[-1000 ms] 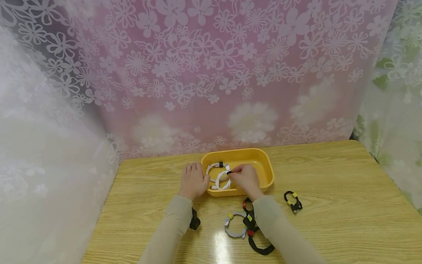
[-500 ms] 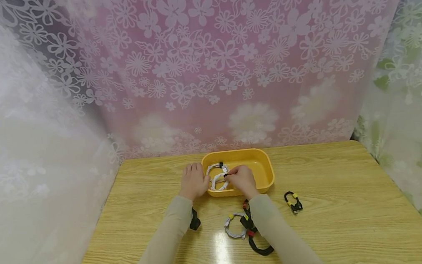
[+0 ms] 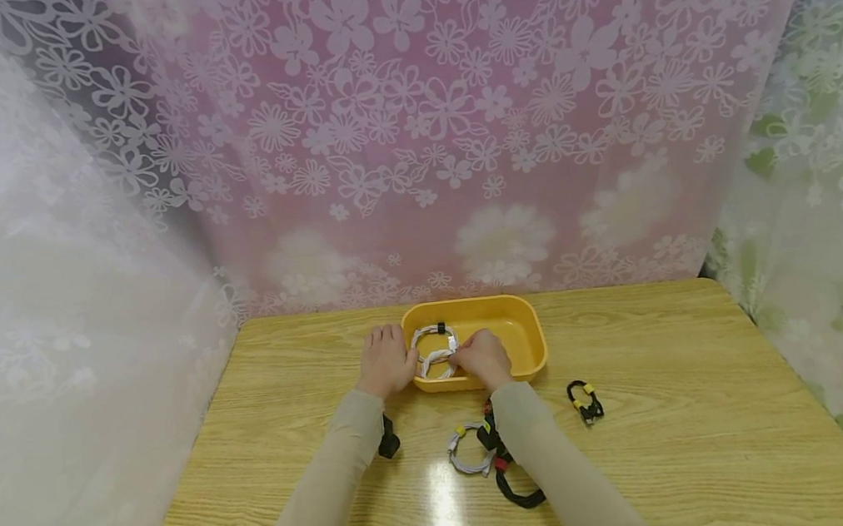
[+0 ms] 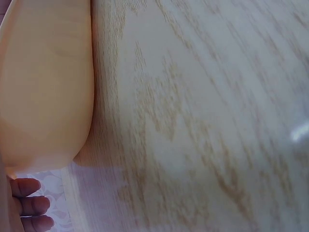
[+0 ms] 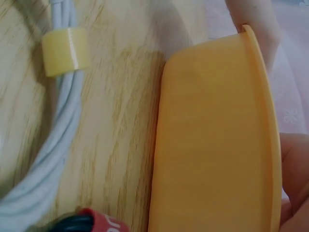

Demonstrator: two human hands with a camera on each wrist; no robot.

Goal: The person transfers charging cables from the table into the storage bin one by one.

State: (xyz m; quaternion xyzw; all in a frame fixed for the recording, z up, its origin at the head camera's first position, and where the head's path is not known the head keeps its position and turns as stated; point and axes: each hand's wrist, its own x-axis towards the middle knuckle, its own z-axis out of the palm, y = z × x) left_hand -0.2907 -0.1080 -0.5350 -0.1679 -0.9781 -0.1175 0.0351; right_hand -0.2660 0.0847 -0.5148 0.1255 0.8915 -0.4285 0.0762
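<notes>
A yellow plastic bin (image 3: pixel 522 339) stands at the table's back, with two coiled white cables inside its left half. The rear coil (image 3: pixel 418 340) wears a black strap. My right hand (image 3: pixel 486 358) reaches in over the near rim and pinches the front white coil (image 3: pixel 437 372) at its right side; the fingertips are partly hidden. My left hand (image 3: pixel 387 360) rests against the bin's left end, fingers straight and thumb at the rim. In the left wrist view, fingertips (image 4: pixel 36 205) show beyond the bin wall (image 4: pixel 48 87). The right wrist view shows the bin's near wall (image 5: pixel 217 125).
Nearer on the table (image 3: pixel 678 441) lie a grey cable coil (image 3: pixel 457 460) with a yellow band and black cables (image 3: pixel 519 497) with red bands, partly under the right forearm. A small black cable (image 3: pixel 586 403) lies to the right. Some black object (image 3: pixel 389 441) shows beside the left sleeve.
My right hand has moved slightly left and lower with the front white coil, which now lies flatter beside the rear coil. The left hand stays at the bin's end.
</notes>
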